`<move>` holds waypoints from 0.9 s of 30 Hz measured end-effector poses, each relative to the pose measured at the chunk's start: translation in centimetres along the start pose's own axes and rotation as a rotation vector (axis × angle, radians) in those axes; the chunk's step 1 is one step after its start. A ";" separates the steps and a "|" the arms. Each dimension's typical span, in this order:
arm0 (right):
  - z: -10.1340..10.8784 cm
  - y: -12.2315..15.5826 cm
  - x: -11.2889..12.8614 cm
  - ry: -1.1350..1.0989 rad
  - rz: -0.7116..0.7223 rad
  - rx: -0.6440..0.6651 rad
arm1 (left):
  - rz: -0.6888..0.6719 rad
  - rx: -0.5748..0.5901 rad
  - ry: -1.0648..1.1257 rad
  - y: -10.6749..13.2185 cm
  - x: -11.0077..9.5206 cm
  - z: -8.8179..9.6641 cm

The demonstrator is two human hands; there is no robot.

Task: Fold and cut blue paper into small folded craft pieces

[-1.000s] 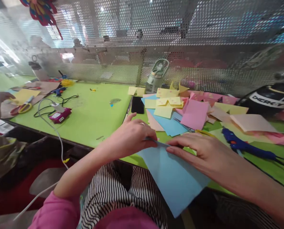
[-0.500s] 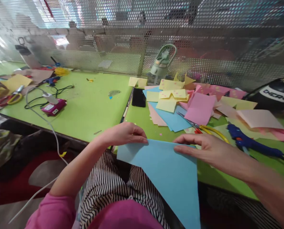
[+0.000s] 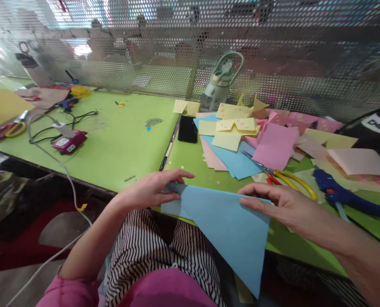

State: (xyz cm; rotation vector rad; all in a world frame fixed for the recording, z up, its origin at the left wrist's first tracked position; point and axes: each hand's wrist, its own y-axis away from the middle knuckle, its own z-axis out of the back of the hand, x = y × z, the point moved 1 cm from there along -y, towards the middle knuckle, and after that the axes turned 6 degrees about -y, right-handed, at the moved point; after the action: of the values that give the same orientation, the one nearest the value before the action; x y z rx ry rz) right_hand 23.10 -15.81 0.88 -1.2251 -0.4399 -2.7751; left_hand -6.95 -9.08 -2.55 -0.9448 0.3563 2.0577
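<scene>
A folded sheet of blue paper hangs over the front edge of the green table, its lower corner pointing down past my lap. My left hand pinches its upper left corner between thumb and fingers, the index finger stretched out along the top edge. At the upper right, my right hand grips the same edge, thumb in front and fingers behind. Just beyond the right hand lie scissors with yellow and red handles and a blue glue gun.
Cut pink, yellow and blue papers are heaped behind my hands. A black phone and a pale green bottle stand near the perforated screen. Leftward are a magenta box with a cable and another pair of scissors.
My left hand has slid left along the paper's top edge to its corner. The lower part of the sheet has risen and its left side looks more folded. The view has shifted slightly.
</scene>
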 end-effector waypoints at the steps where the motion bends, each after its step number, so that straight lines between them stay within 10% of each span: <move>1: -0.1 0.0 0.0 -0.010 0.005 -0.010 | 0.026 -0.019 0.048 0.0 0.2 0.0; 6: -0.4 0.2 0.3 -0.023 -0.020 -0.110 | 0.145 -0.148 0.302 0.6 0.8 -0.4; 12: -1.5 1.4 1.2 -0.052 -0.147 -0.215 | 0.299 -0.635 0.245 3.0 -1.1 -1.4; 21: -3.2 1.7 1.4 0.000 -0.133 -0.276 | 0.298 -0.664 0.611 2.7 -1.3 -3.9; 27: -5.0 0.5 1.4 0.212 0.242 -0.193 | 0.251 -0.676 0.680 2.2 -1.7 -5.3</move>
State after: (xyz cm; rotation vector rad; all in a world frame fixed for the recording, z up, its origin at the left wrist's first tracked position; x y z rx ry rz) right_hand 18.73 -17.66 -1.17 -0.9279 -0.0058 -2.7425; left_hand -5.44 -14.25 -5.08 -2.1151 0.1152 2.0527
